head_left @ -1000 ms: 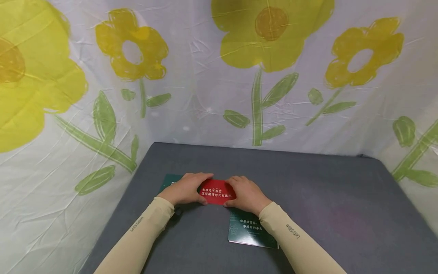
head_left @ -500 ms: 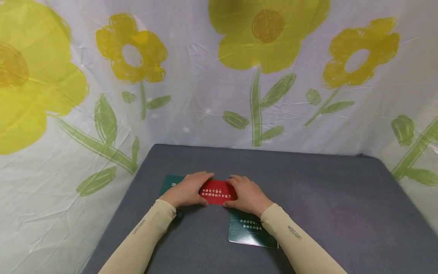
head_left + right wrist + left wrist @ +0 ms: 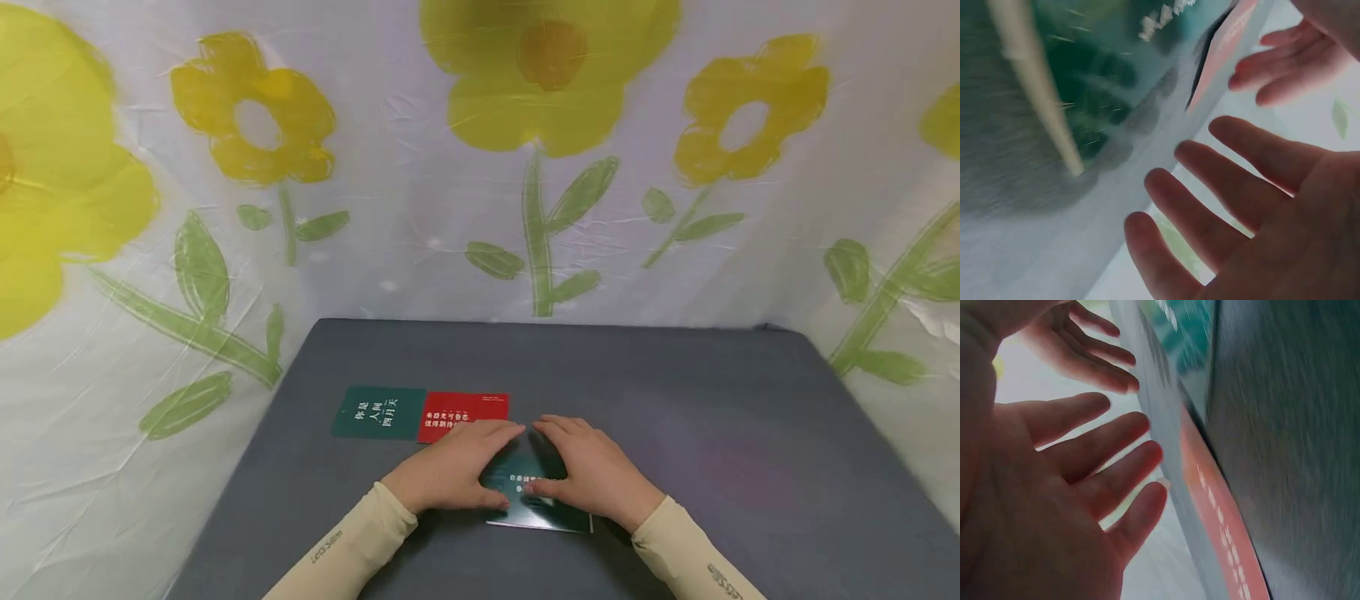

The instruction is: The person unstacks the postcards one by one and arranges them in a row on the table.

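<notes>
My left hand (image 3: 459,468) and right hand (image 3: 597,471) hover close together over a dark green card (image 3: 543,515) with white writing. Its pale, thick edge (image 3: 1044,94) shows in the right wrist view; whether it is a stack or a booklet I cannot tell. Fingers of both hands are spread and loosely bent, with nothing between them. Just beyond the left hand lies a red card (image 3: 480,406) with white writing, its lower part partly hidden by that hand. A second green card (image 3: 378,412) lies flat against the red card's left side.
A dark grey table (image 3: 675,400) extends around the cards. Behind it and at its sides hangs a white curtain (image 3: 405,208) printed with yellow flowers and green leaves.
Both hands have let go of the red card, which stays beside the left green card. They have moved down and to the right, over the nearer green card.
</notes>
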{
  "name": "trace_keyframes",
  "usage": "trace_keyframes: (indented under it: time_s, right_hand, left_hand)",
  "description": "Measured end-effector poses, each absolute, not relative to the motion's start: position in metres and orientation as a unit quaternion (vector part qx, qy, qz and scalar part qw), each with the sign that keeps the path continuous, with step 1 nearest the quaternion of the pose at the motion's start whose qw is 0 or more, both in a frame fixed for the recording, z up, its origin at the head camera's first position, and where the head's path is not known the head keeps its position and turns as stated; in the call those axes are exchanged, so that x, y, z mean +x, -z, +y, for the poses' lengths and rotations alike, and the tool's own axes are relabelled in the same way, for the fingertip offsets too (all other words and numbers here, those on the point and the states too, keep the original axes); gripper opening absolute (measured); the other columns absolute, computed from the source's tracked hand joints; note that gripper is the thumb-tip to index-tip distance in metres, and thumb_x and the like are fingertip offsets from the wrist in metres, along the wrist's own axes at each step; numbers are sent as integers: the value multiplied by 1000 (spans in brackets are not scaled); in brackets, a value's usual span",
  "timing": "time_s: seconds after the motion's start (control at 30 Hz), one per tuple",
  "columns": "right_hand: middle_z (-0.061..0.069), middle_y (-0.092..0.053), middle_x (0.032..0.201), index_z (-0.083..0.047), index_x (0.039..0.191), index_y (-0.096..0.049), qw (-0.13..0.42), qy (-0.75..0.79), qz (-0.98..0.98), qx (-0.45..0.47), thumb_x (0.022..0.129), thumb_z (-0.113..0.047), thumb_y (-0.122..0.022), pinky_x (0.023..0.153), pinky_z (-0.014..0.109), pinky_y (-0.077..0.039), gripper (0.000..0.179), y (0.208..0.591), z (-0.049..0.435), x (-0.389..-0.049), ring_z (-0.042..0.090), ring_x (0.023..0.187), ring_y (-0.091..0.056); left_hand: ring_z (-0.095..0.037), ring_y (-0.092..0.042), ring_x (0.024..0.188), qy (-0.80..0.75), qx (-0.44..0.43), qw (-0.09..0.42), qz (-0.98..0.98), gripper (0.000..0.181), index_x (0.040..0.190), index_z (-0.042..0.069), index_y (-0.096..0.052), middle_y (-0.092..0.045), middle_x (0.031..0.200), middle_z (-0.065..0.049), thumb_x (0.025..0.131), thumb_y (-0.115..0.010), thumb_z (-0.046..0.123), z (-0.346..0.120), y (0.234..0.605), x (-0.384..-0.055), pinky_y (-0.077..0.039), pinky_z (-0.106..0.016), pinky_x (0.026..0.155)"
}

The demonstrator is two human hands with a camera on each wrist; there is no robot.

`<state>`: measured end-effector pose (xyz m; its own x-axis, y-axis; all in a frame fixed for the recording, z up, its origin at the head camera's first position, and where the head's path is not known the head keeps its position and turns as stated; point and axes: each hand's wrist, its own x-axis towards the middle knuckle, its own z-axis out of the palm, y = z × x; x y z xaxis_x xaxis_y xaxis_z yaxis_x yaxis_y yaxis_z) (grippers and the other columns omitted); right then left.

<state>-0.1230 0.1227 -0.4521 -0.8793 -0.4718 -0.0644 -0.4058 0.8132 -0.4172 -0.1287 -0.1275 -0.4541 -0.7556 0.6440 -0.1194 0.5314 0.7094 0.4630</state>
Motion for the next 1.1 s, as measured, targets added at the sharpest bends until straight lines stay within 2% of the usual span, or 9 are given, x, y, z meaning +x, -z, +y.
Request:
trace_keyframes:
  time_s: [0.27,0.5,0.77,1.1]
  right_hand:
    - [12,-65,150,-8,148,-63,88,196,947,-239,75,-59,-95,111,65,-51,95,455,134,-105,37,138,-60]
    - [12,-63,151,-8,151,-61,120,172,946,-246,67,-60,-98,111,65,-50,105,448,133,-99,38,138,-59]
    - [13,-63,150,-7,150,-60,135,143,946,-257,68,-40,-101,109,65,-52,98,446,127,-96,38,137,-59]
    - [8,-66,139,-7,146,-63,119,140,946,-268,70,-33,-102,105,60,-55,89,449,130,-93,32,128,-63]
  left_hand:
    - [-16,-52,142,-164,334,130,919,101,165,22,-45,-57,155,5,81,-94,49,-119,455,-117,-48,-40,121]
    - [-17,-51,144,-147,339,128,920,105,166,21,-44,-56,155,3,79,-95,51,-117,454,-113,-47,-41,123]
    - [-18,-54,138,-131,325,143,926,105,164,20,-47,-59,152,1,77,-96,50,-119,455,-112,-48,-42,121]
    - [-16,-55,135,-134,317,158,926,103,163,20,-48,-59,151,2,77,-96,49,-113,454,-110,-51,-41,119]
